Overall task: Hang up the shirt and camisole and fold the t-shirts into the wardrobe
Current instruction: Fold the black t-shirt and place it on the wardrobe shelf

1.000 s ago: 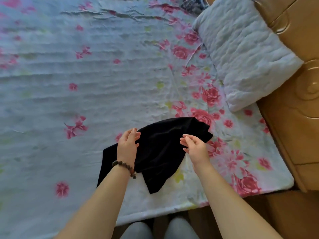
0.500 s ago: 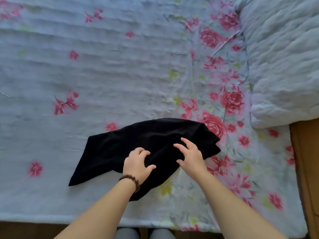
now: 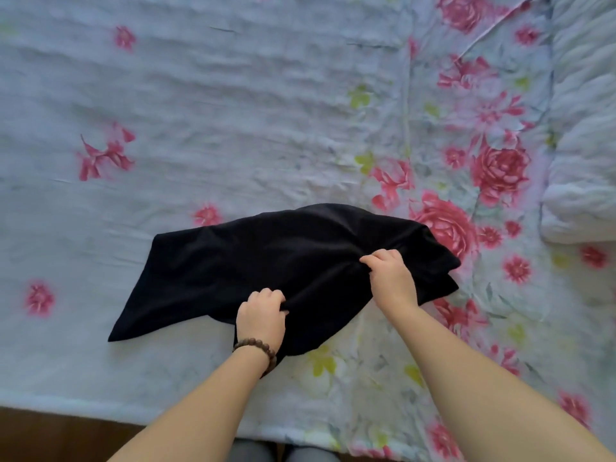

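Gripping black t-shirt (image 3: 266, 255) with both hands, garment lying crumpled on bed (image 3: 233, 128) near front edge. Left hand (image 3: 261, 316) fingers curled, bunching cloth at near hem; right hand (image 3: 390, 278) fingers pinching fold near middle-right. Fabric looks light, soft, limp, prone to sagging and creasing. Better hold judged: shoulders or hem corners, pulled taut, not mid-cloth bunches. Pillow (image 3: 583, 128) at right.

One head cam, wide-angle, pitched steeply down.
Looks from the bed edge across the floral sheet (image 3: 233, 111), close range; left hand (image 3: 261, 316) and right hand (image 3: 390, 278) on the black garment (image 3: 266, 255) sit just below centre; pillow (image 3: 583, 128) at right edge.
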Motion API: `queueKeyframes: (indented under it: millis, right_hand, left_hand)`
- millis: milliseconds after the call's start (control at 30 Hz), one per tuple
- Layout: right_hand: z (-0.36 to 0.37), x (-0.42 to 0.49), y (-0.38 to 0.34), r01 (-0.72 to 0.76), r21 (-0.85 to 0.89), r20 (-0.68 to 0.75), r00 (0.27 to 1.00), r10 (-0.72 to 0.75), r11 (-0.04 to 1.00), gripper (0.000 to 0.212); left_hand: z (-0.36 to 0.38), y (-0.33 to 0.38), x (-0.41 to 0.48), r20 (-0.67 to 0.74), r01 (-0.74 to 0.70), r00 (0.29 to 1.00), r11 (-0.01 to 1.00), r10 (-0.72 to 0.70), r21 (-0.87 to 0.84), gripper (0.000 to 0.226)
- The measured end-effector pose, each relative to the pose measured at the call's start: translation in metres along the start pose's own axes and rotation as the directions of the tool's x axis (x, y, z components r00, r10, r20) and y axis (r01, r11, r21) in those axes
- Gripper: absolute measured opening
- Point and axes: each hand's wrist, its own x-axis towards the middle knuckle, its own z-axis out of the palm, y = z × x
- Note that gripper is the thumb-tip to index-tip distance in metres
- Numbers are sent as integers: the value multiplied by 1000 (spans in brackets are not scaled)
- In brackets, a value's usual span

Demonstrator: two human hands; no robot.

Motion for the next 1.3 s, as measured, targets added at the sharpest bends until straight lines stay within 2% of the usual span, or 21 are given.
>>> queueKeyframes:
  millis: [100,233,333,433,567,700,900,1067,1167,1300]
  right_hand:
    - [-18,6,-3,-27,93,-15,999,29,995,23]
    - [-60,14,-21,-34,320,-22,999,43,947,19]
    - [-95,24,-45,9,414,12,1000,-16,910,19]
    - [-125,41,-77,37,443,38,998,-60,896,17]
    - [-157,70,-129,61,512,26,996,-86,857,15]
    - [-170,114,-174,100,490,37,990,-136,866,14]
    - [-147,198,-208,106,450,53,988,-145,887,8]
    - [-99,252,-202,64,451,36,995,-89,890,15]
    - [-83,258,-193,55,470,58,994,-93,881,18]
    - [-93,245,-175,65,524,-30,998,-58,849,22]
  left_hand:
    - [-19,-6,2,-19,39,999,979,-43,-199,12]
    - [-71,-23,6,-3,84,995,864,-98,-497,12]
    - [-123,-39,15,29,90,995,761,-93,-642,11]
    - [-176,-52,27,9,56,997,707,-70,-705,10]
    - [-233,-71,53,-82,7,992,672,-100,-741,10]
    - [-266,-92,92,-108,-5,985,610,-133,-793,9]
    - [-271,-123,179,-139,19,972,647,-192,-762,9]
    - [-242,-132,238,-194,21,958,724,-213,-690,14]
    - [-229,-129,253,-181,-4,971,747,-156,-665,7]
    - [-225,-107,249,-244,-193,967,819,68,-540,32]
